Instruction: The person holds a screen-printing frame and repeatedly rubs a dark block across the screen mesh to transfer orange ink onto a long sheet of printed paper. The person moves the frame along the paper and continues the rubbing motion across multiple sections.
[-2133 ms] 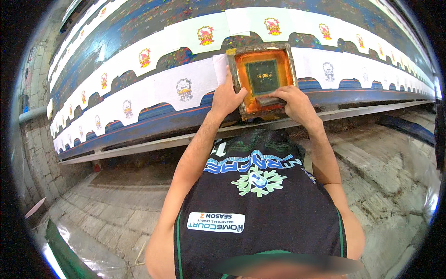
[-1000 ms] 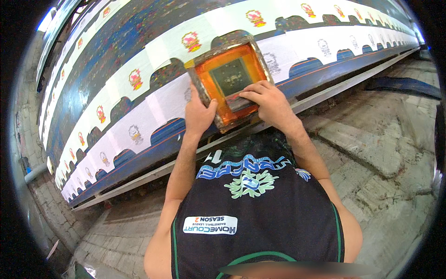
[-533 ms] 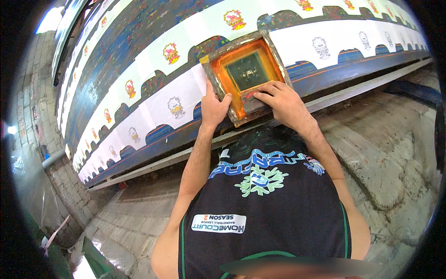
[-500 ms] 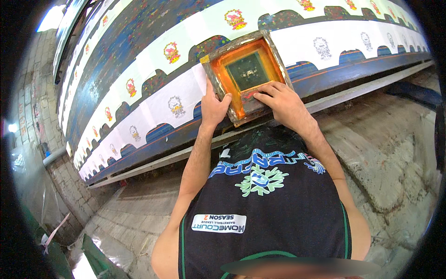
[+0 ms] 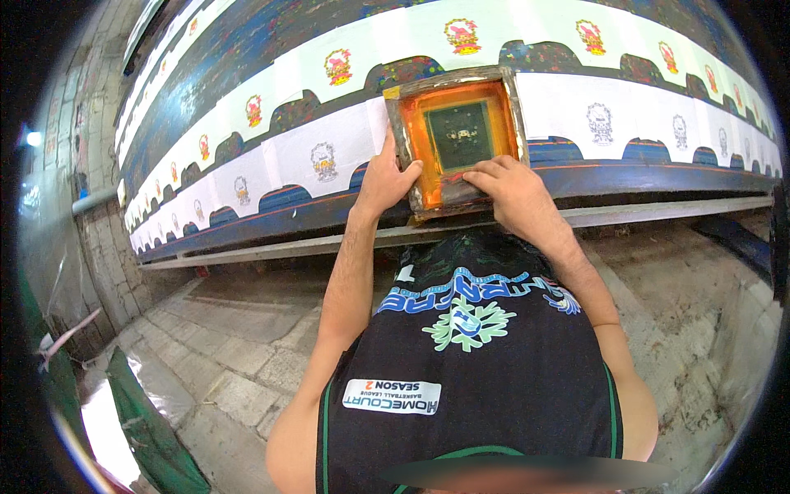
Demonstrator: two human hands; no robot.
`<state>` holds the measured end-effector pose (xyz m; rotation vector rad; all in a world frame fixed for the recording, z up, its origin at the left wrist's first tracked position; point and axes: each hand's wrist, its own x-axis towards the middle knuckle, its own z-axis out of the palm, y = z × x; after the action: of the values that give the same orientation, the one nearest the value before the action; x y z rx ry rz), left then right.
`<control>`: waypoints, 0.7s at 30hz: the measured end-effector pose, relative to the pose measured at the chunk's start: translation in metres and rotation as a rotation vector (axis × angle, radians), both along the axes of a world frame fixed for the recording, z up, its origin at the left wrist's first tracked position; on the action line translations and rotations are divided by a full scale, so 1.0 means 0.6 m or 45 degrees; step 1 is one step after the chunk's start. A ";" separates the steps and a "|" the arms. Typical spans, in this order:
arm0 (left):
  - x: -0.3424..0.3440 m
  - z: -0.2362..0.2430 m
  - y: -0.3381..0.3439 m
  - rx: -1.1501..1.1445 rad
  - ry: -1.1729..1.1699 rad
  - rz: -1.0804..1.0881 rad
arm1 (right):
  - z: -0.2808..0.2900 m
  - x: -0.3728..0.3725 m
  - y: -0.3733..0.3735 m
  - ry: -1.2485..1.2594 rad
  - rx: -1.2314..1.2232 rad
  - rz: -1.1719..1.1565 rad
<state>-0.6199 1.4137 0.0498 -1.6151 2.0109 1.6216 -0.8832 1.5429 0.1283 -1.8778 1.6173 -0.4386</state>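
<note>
A wooden-framed printing screen lies over the white cloth strip on the long table, in front of me. Orange colour surrounds its dark mesh window, which bears a small pale design. My left hand grips the frame's left side, thumb over the near corner. Inside the frame's near end, my right hand is closed, fingers bent together beside a reddish smear. What it holds, if anything, is hidden under the fingers.
White scalloped cloth pieces with outlined figures run along the near row. Behind lies a row of pieces with red and yellow prints. A pale rail follows the table's near edge. Green sheeting stands at lower left.
The view has turned, so the screen and table edge look straighter. My left hand stays on the frame. My right hand's fingers are drawn closer together at the screen's near end.
</note>
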 end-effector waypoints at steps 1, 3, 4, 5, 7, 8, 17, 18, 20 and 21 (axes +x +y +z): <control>-0.002 0.003 0.002 -0.126 0.093 0.013 | 0.001 -0.005 -0.006 -0.067 0.055 -0.023; -0.003 0.006 -0.002 -0.168 0.112 -0.012 | -0.005 -0.015 -0.031 -0.070 0.096 -0.025; -0.003 0.005 -0.003 -0.139 0.087 -0.017 | -0.011 -0.021 -0.046 -0.091 0.053 -0.021; -0.002 0.004 -0.002 -0.148 0.135 -0.017 | -0.023 -0.023 -0.067 -0.056 -0.025 -0.028; 0.002 0.002 -0.003 -0.069 0.160 0.006 | -0.049 -0.021 -0.109 -0.011 -0.067 -0.068; 0.003 0.000 -0.004 -0.085 0.149 -0.005 | -0.062 -0.018 -0.130 0.024 -0.061 -0.093; 0.014 0.003 -0.010 0.095 0.357 0.095 | -0.069 -0.009 -0.151 0.130 -0.124 0.133; 0.014 0.004 -0.010 0.099 0.366 0.103 | -0.060 -0.007 -0.134 0.098 -0.062 0.179; 0.012 0.002 -0.011 0.076 0.354 0.098 | -0.042 0.000 -0.092 0.041 0.005 0.259; 0.010 -0.001 -0.010 0.050 0.330 0.087 | -0.035 0.006 -0.073 0.022 -0.043 0.260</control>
<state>-0.6136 1.4076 0.0490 -1.5459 2.0421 1.9736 -0.8796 1.4992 0.1075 -2.0523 1.4183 -0.3648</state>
